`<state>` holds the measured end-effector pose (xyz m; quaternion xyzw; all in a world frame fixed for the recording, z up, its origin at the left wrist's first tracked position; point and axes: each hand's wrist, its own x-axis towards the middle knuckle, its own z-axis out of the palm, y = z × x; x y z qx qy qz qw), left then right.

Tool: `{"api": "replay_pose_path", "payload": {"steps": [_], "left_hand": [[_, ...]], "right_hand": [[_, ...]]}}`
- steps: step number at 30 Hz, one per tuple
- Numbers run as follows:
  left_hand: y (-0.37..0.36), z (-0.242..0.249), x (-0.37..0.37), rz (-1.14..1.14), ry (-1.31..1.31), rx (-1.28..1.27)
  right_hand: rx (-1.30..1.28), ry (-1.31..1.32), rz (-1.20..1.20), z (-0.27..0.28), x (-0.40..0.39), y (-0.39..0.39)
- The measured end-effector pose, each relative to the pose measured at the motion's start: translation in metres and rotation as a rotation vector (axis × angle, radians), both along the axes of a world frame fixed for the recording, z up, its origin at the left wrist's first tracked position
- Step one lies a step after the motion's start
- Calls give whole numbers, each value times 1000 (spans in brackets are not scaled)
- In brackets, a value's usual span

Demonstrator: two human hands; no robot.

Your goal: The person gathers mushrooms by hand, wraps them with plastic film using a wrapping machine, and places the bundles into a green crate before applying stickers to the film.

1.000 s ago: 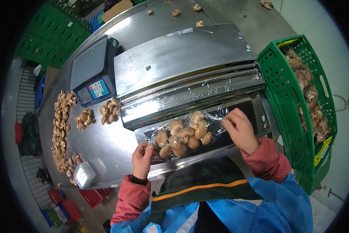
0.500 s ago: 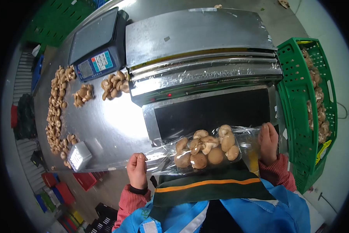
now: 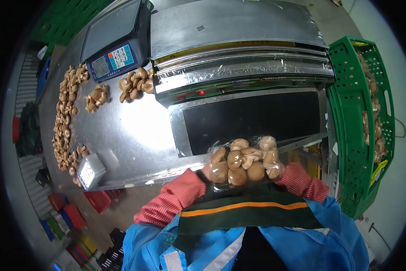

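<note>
A film-wrapped pack of mushrooms (image 3: 245, 163) is held in front of my apron, just off the near edge of the wrapping machine. My left hand (image 3: 206, 171) grips its left end, while my right hand (image 3: 281, 170) has the right end. Most of the fingers are hidden behind and under the pack. Clear film lies close around the brown caps, with some wrinkles at the top. Beyond the pack is the machine's black plate (image 3: 252, 118), with a film roller (image 3: 243, 56) behind it.
A scale (image 3: 115, 40) stands at the back left. Loose mushrooms (image 3: 65, 122) line the steel table's left side, with small piles (image 3: 135, 85) nearer the machine. Clear trays (image 3: 91, 171) are stacked at the front left corner. On the right, a green crate (image 3: 354, 104) contains mushroom packs.
Both hands have come inward from the outstretched film ends to the sides of the pack. The loose film is no longer spread out and now lies gathered around the pack.
</note>
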<state>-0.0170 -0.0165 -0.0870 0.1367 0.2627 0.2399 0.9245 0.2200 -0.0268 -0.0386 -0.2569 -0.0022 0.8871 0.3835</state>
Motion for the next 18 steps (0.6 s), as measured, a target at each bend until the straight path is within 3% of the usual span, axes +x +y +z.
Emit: {"api": "replay_pose_path", "payload": {"steps": [1, 4, 8, 9, 12, 14, 16, 18], "left_hand": [[7, 10, 7, 10, -227, -215], [30, 103, 18, -268, 542, 764], [12, 95, 14, 130, 866, 1626], [10, 96, 17, 385, 873, 1803], [20, 137, 13, 596, 716, 1979], [32, 165, -3, 81, 518, 2017], [34, 171, -14, -319, 411, 1825], [26, 169, -33, -341, 301, 1111]], "right_hand": [[47, -8, 36, 2, -5, 4], [234, -126, 127, 6, -13, 7], [585, -316, 277, 22, -21, 0], [702, -351, 321, 27, -25, -2], [1114, -370, 455, 37, -50, -11], [1475, -371, 308, 43, -71, -13], [1434, -234, 278, 42, -78, -21], [917, 37, 555, 15, -81, -41]]}}
